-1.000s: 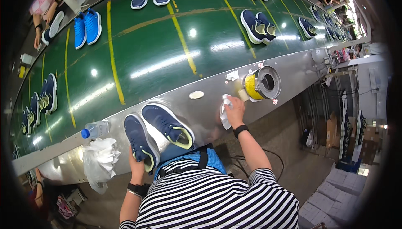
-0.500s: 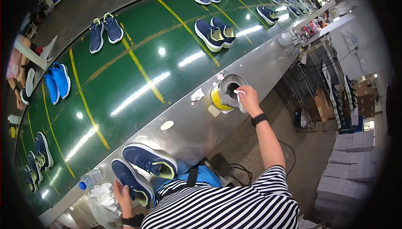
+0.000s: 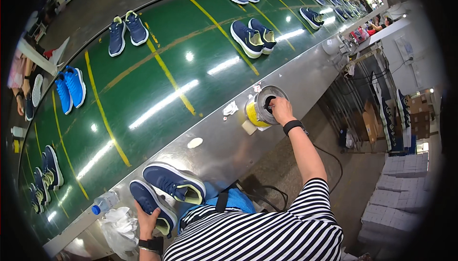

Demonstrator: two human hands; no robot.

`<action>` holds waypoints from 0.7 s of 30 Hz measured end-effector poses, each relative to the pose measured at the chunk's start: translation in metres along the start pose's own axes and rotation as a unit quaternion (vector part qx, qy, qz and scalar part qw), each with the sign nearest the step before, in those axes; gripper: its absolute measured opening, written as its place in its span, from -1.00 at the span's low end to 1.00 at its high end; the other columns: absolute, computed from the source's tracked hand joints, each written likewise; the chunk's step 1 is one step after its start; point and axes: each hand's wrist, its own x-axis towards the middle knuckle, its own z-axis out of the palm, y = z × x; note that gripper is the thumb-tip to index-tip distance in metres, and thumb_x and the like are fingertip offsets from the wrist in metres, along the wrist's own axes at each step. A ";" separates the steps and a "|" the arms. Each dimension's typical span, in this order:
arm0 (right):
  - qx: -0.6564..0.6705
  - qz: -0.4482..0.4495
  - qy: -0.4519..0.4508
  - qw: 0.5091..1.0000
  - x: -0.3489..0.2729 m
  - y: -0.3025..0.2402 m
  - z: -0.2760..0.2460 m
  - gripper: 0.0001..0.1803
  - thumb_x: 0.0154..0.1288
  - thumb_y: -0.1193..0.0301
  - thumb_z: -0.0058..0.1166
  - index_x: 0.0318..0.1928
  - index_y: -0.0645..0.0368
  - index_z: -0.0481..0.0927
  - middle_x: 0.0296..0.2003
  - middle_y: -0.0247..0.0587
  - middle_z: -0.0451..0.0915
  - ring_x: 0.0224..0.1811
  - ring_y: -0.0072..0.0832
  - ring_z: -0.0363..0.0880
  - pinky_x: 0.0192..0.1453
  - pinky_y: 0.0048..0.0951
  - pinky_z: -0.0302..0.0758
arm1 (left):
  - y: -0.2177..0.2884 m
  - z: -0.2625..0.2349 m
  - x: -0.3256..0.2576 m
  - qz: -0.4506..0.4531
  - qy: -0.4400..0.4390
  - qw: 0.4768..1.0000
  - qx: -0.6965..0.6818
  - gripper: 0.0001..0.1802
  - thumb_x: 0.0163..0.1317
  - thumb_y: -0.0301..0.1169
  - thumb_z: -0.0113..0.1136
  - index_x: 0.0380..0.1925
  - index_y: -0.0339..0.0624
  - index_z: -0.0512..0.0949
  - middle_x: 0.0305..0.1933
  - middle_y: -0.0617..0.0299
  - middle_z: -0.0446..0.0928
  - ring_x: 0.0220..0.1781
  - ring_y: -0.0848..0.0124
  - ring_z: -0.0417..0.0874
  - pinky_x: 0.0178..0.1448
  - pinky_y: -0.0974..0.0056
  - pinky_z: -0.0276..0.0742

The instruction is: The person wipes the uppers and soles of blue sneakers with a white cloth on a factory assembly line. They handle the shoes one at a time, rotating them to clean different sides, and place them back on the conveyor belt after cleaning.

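My left hand [image 3: 147, 216] grips a navy sneaker [image 3: 151, 203] with white sole and yellow-green lining, thumb near its collar. Against it lies a matching sneaker [image 3: 172, 183] at the bench's near edge. My right hand [image 3: 282, 109] is closed in a pinch, fingertips dipped into the dark mouth of a round metal can [image 3: 274, 91] with a yellow band. The white cloth seen in that pinch half a second ago is hidden now. Beside the can are a crumpled white tissue [image 3: 231, 108] and a small cream block [image 3: 248, 127]. An off-white oval piece [image 3: 194, 143] lies nearer the shoes.
A green conveyor [image 3: 157, 101] with yellow lines runs beyond the metal bench [image 3: 229, 149], carrying navy sneakers [image 3: 246, 38] and a bright blue pair [image 3: 70, 91]. A blue-capped bottle [image 3: 105, 203] and a plastic bag of white tissues [image 3: 119, 230] are left of my left hand. Another person's arm [image 3: 25, 87] shows far left.
My right hand has moved down into the can's mouth, and the white cloth has passed out of sight. My left hand has closed more firmly around the sneaker. The view has shifted slightly.
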 end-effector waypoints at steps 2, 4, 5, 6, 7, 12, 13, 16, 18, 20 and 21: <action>0.005 0.010 0.022 1.000 0.006 -0.012 0.001 -0.81 0.01 0.54 -0.03 -0.39 0.12 0.65 -0.34 -0.04 0.58 -0.23 -0.11 0.55 -0.11 -0.18 0.48 | -0.003 -0.011 -0.008 -0.005 0.002 0.997 -0.075 0.01 -0.11 -0.41 0.30 0.31 -0.36 -0.08 0.16 -0.15 0.31 0.13 0.15 0.41 0.19 0.24 0.32; 0.079 0.010 0.059 0.995 0.010 -0.018 -0.003 -0.84 0.05 0.52 -0.02 -0.36 0.15 0.63 -0.32 0.00 0.56 -0.21 -0.09 0.53 -0.09 -0.19 0.46 | -0.026 -0.021 -0.012 -0.011 0.006 0.981 -0.193 -0.05 -0.02 -0.43 0.22 0.33 -0.35 -0.09 0.20 -0.05 0.27 0.14 0.25 0.38 0.19 0.29 0.32; 0.139 0.005 0.088 0.986 0.009 -0.015 -0.004 -0.83 0.08 0.50 0.00 -0.29 0.18 0.59 -0.30 -0.01 0.54 -0.19 -0.10 0.52 -0.08 -0.20 0.44 | -0.009 -0.027 -0.019 -0.030 -0.011 0.964 -0.264 -0.09 0.02 -0.44 0.19 0.34 -0.33 -0.08 0.23 -0.02 0.25 0.16 0.27 0.37 0.18 0.32 0.32; 0.092 -0.007 0.116 0.989 0.004 -0.012 -0.012 -0.80 0.09 0.48 0.02 -0.23 0.18 0.56 -0.29 -0.04 0.53 -0.19 -0.11 0.51 -0.09 -0.20 0.43 | 0.007 -0.033 -0.021 -0.049 -0.028 0.953 -0.298 -0.10 0.03 -0.46 0.18 0.34 -0.30 -0.08 0.23 0.02 0.26 0.14 0.31 0.37 0.16 0.33 0.33; 0.144 -0.005 0.180 0.973 -0.004 -0.008 -0.010 -0.80 0.10 0.50 0.01 -0.22 0.18 0.55 -0.32 -0.05 0.53 -0.21 -0.10 0.50 -0.12 -0.18 0.43 | 0.017 -0.039 -0.024 -0.051 -0.039 0.950 -0.306 -0.10 0.04 -0.47 0.17 0.35 -0.27 -0.08 0.22 0.06 0.27 0.12 0.35 0.39 0.13 0.34 0.35; 0.094 -0.054 0.182 0.977 -0.027 -0.008 -0.017 -0.83 0.15 0.56 0.02 -0.22 0.21 0.57 -0.32 -0.12 0.53 -0.23 -0.21 0.53 -0.09 -0.35 0.44 | 0.009 -0.047 -0.038 -0.109 -0.072 0.908 -0.399 -0.11 0.09 -0.44 0.13 0.37 -0.24 -0.12 0.20 0.04 0.29 0.11 0.40 0.40 0.16 0.38 0.33; 0.145 -0.078 0.174 0.971 -0.029 -0.041 -0.027 -0.83 0.16 0.55 0.02 -0.21 0.22 0.57 -0.30 -0.14 0.54 -0.22 -0.27 0.53 -0.08 -0.38 0.43 | 0.003 -0.047 -0.044 -0.120 -0.072 0.898 -0.417 -0.11 0.09 -0.42 0.13 0.37 -0.25 -0.12 0.20 0.03 0.29 0.12 0.40 0.40 0.16 0.37 0.33; 0.283 -0.131 0.112 0.944 -0.068 -0.141 -0.054 -0.83 0.20 0.54 0.03 -0.18 0.25 0.57 -0.25 -0.21 0.56 -0.19 -0.42 0.51 -0.04 -0.45 0.41 | -0.022 -0.039 -0.055 -0.124 -0.090 0.886 -0.437 -0.11 0.10 -0.38 0.13 0.36 -0.27 -0.14 0.24 -0.02 0.24 0.15 0.37 0.38 0.18 0.38 0.29; 0.384 -0.156 -0.016 0.910 -0.114 -0.216 -0.065 -0.82 0.17 0.57 0.06 -0.19 0.25 0.57 -0.24 -0.25 0.56 -0.19 -0.48 0.51 -0.05 -0.46 0.41 | -0.025 -0.034 -0.056 -0.113 -0.089 0.896 -0.420 -0.10 0.10 -0.39 0.12 0.37 -0.28 -0.15 0.26 -0.02 0.22 0.16 0.36 0.36 0.20 0.38 0.28; 0.440 -0.172 -0.153 0.868 -0.157 -0.266 -0.051 -0.81 0.13 0.60 0.08 -0.20 0.23 0.58 -0.32 -0.27 0.54 -0.24 -0.54 0.50 -0.12 -0.51 0.43 | -0.028 -0.031 -0.055 -0.103 -0.101 0.890 -0.433 -0.09 0.09 -0.41 0.12 0.37 -0.27 -0.16 0.26 -0.02 0.21 0.18 0.36 0.35 0.21 0.38 0.26; 0.462 -0.201 -0.198 0.841 -0.173 -0.294 -0.044 -0.83 0.12 0.58 0.09 -0.22 0.22 0.59 -0.33 -0.28 0.55 -0.26 -0.55 0.50 -0.15 -0.51 0.43 | -0.033 -0.030 -0.055 -0.097 -0.103 0.890 -0.433 -0.09 0.08 -0.42 0.13 0.37 -0.27 -0.16 0.26 -0.01 0.21 0.18 0.36 0.35 0.21 0.38 0.26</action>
